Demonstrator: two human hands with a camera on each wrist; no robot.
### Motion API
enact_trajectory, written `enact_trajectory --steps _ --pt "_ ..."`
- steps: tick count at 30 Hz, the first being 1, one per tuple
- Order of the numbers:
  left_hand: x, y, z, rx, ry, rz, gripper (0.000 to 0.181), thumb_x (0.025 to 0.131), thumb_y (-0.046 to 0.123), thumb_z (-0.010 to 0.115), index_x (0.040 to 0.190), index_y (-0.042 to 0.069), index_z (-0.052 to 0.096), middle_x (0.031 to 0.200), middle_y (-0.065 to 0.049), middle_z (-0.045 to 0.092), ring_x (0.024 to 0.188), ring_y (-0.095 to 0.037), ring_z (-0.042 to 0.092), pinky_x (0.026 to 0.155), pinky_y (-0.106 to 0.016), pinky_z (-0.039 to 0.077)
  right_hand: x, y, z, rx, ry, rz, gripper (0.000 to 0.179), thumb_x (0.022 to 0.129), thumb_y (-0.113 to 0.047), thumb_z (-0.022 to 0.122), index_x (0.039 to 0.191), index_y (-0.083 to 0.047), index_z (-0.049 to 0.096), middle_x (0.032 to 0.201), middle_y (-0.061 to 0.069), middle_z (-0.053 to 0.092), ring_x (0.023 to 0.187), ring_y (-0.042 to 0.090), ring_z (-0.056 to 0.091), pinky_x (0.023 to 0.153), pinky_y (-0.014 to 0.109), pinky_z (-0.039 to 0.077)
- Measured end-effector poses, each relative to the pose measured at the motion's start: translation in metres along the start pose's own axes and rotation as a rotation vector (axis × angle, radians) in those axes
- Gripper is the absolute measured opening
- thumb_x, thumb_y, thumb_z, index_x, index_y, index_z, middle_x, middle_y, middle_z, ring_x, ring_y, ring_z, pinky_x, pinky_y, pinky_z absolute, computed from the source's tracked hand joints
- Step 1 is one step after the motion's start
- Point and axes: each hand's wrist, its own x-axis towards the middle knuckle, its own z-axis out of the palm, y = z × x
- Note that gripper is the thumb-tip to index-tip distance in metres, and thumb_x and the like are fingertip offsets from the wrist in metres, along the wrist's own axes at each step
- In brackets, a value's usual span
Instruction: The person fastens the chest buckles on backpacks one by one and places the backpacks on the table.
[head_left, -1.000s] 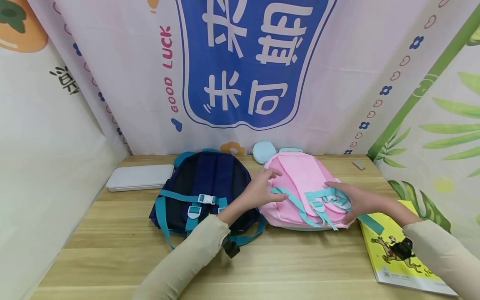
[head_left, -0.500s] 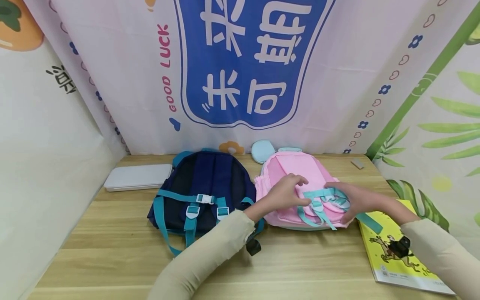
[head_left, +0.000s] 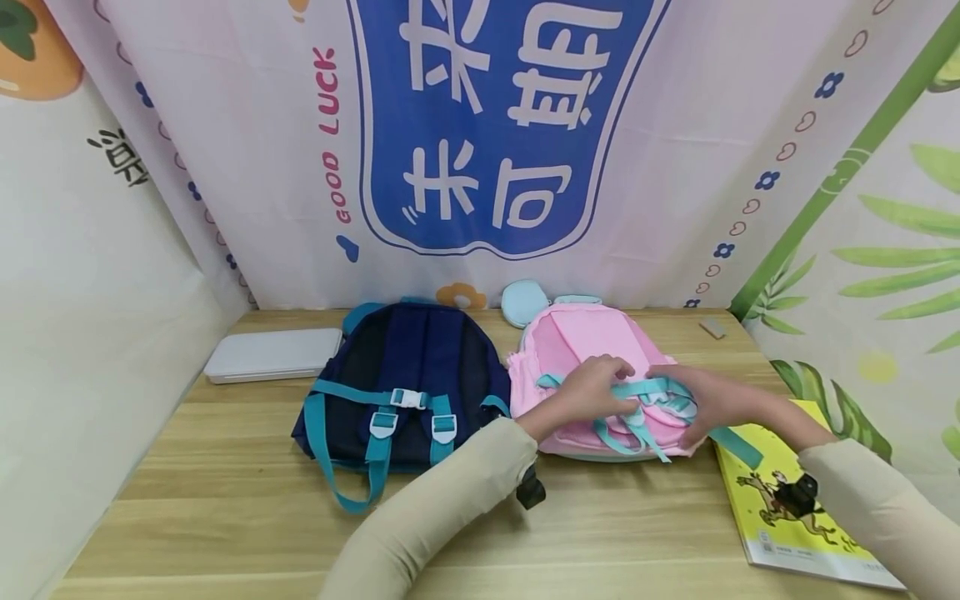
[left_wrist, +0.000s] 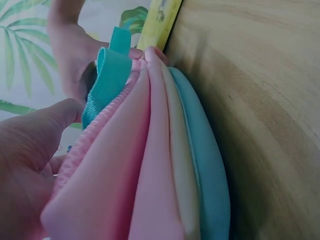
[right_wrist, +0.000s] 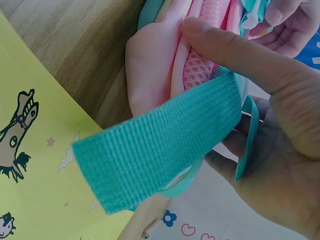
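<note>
A pink backpack (head_left: 577, 333) with teal straps lies on the wooden table, its padded back up. My left hand (head_left: 585, 390) reaches in from its left, with curled fingers and thumb around a teal strap (head_left: 633, 388) near the buckle. In the right wrist view those left fingertips show beside a white buckle (right_wrist: 252, 20). My right hand (head_left: 712, 404) grips the backpack's lower right side and gathered straps. Its thumb (right_wrist: 225, 50) presses the pink edge, while a wide teal strap end (right_wrist: 160, 142) sticks out past the palm.
Left of the pink one lies a navy backpack (head_left: 423, 358) with teal straps. A white case (head_left: 273, 354) is at the back left. Behind stands a round light-blue pouch (head_left: 524, 303). A yellow book (head_left: 795, 508) lies at the right, and a small grey block (head_left: 712, 327) behind it.
My left hand has moved right, from the pink backpack's left part to the teal straps near the right hand. The right hand has stayed at the backpack's right side.
</note>
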Motion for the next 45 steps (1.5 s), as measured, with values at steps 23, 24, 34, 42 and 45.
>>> enact_trajectory --steps 23,24,34,42,45 --pt "0.006 -0.003 0.013 0.208 -0.034 -0.005 0.051 0.091 0.043 0.071 0.135 0.02 0.064 0.128 0.004 0.06 0.114 -0.013 0.053 0.094 -0.026 0.044 0.001 -0.001 0.002 -0.004 0.002 0.004 0.106 0.067 -0.027 0.096 0.152 -0.002 0.039 0.152 0.031 0.042 0.134 0.05 0.044 0.106 0.069 0.04" --pt "0.005 -0.002 0.012 0.207 -0.038 -0.005 0.05 0.091 0.043 0.071 0.135 0.02 0.065 0.127 0.004 0.059 0.113 -0.013 0.052 0.093 -0.026 0.043 0.001 -0.001 0.002 -0.004 0.002 0.001 0.106 0.067 -0.027 0.096 0.152 -0.002 0.039 0.152 0.031 0.042 0.134 0.05 0.044 0.106 0.069 0.04" --pt "0.005 -0.001 0.011 0.151 -0.034 -0.007 0.037 0.089 0.039 0.075 0.117 0.017 0.066 0.114 0.006 0.059 0.106 -0.01 0.049 0.091 -0.024 0.04 0.002 0.001 0.003 -0.006 -0.004 0.011 0.111 0.067 -0.029 0.096 0.155 -0.002 0.035 0.155 0.032 0.037 0.139 0.054 0.038 0.107 0.071 0.036" --pt "0.005 -0.002 0.011 0.109 0.021 0.018 0.035 0.086 0.034 0.079 0.114 0.016 0.069 0.113 0.004 0.064 0.105 -0.01 0.052 0.09 -0.023 0.041 0.002 0.0 0.002 -0.001 -0.001 0.005 0.112 0.067 -0.028 0.096 0.152 0.009 0.033 0.151 0.034 0.041 0.136 0.052 0.044 0.107 0.066 0.041" --pt "0.005 -0.002 0.011 0.1 0.035 0.021 0.034 0.086 0.033 0.079 0.113 0.016 0.069 0.113 0.005 0.064 0.104 -0.009 0.053 0.09 -0.023 0.041 0.002 -0.002 0.002 -0.005 0.001 -0.006 0.112 0.067 -0.029 0.096 0.151 0.009 0.033 0.151 0.034 0.042 0.135 0.052 0.045 0.107 0.065 0.041"
